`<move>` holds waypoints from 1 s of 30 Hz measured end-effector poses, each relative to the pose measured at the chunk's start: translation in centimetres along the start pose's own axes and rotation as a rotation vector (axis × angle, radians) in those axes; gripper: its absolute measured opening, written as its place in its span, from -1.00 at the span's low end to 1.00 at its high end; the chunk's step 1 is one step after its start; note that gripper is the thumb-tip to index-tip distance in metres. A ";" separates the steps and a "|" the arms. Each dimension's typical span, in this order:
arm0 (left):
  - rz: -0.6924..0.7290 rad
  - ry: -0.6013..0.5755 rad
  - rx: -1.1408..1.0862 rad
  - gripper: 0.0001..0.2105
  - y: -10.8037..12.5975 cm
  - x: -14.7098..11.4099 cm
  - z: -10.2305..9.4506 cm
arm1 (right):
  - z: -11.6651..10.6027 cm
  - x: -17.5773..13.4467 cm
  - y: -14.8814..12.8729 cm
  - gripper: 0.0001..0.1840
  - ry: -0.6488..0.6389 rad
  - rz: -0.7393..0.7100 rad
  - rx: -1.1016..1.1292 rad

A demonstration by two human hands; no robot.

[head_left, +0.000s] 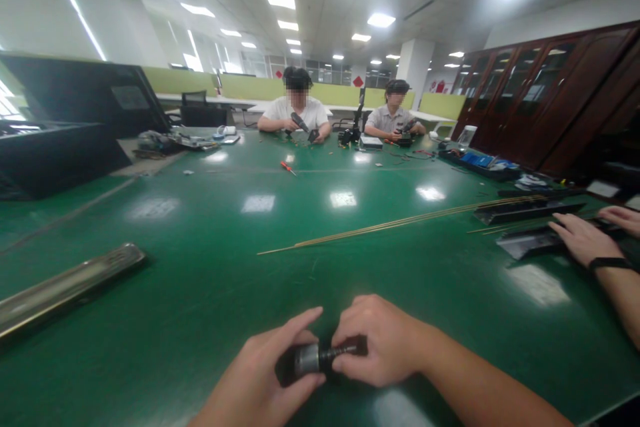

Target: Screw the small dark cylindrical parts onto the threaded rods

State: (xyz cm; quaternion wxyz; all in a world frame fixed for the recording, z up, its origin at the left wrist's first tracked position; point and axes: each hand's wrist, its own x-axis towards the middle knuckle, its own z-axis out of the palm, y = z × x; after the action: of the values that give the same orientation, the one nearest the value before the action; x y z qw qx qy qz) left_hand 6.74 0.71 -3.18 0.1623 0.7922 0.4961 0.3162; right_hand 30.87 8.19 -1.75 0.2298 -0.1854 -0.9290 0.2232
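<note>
Low in the middle of the head view is a black tool with a silver collar, a ribbed black front part and a thin metal bit; it looks like a drill [307, 359]. My left hand [265, 367] is curled around its collar end, thumb below and fingers above. From the right, my right hand [383, 340] pinches around the front end by the drill bit [345, 350]. Its fingertips and a dark part behind them are partly hidden. The rear of the tool is covered by my left palm.
Thin brass-coloured rods [370, 230] cross the green table [210, 293]. A long metal channel [70, 287] lies left. Another person's hands [585, 237] touch a black channel [530, 243] at right. A red screwdriver [287, 167] lies farther back; two people sit opposite with tools.
</note>
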 end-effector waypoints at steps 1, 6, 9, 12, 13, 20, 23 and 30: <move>0.004 0.006 -0.003 -0.27 0.0 0.0 0.0 | 0.0 0.0 0.0 -0.83 0.001 -0.001 0.002; 0.026 0.017 -0.008 -0.22 0.4 0.2 -0.4 | 0.2 0.0 0.1 -0.84 0.013 -0.003 0.000; 0.023 0.016 -0.013 -0.23 0.4 0.3 -0.4 | 0.2 0.0 0.1 -0.84 0.018 -0.006 -0.002; 0.006 0.010 -0.018 -0.23 0.1 0.2 -0.1 | 0.2 0.0 0.1 -0.85 0.021 -0.005 -0.002; -0.005 0.001 -0.014 -0.23 0.0 0.1 -0.1 | 0.2 0.0 0.1 -0.85 0.020 -0.004 -0.002; -0.008 -0.008 0.000 -0.23 -0.4 -0.3 0.1 | 0.0 0.0 -0.1 -0.84 0.018 0.001 0.007; -0.012 -0.007 0.006 -0.24 -0.4 -0.2 0.1 | 0.1 0.0 0.0 -0.84 0.013 -0.001 0.006; 0.009 0.007 0.019 -0.20 0.2 0.1 -0.5 | 0.0 0.1 0.0 -0.84 0.017 -0.004 0.000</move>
State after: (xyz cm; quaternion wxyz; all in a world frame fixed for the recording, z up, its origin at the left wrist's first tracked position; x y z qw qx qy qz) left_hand 6.61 0.70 -2.62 0.1516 0.7948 0.4960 0.3151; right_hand 30.80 8.25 -1.75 0.2382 -0.1856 -0.9273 0.2212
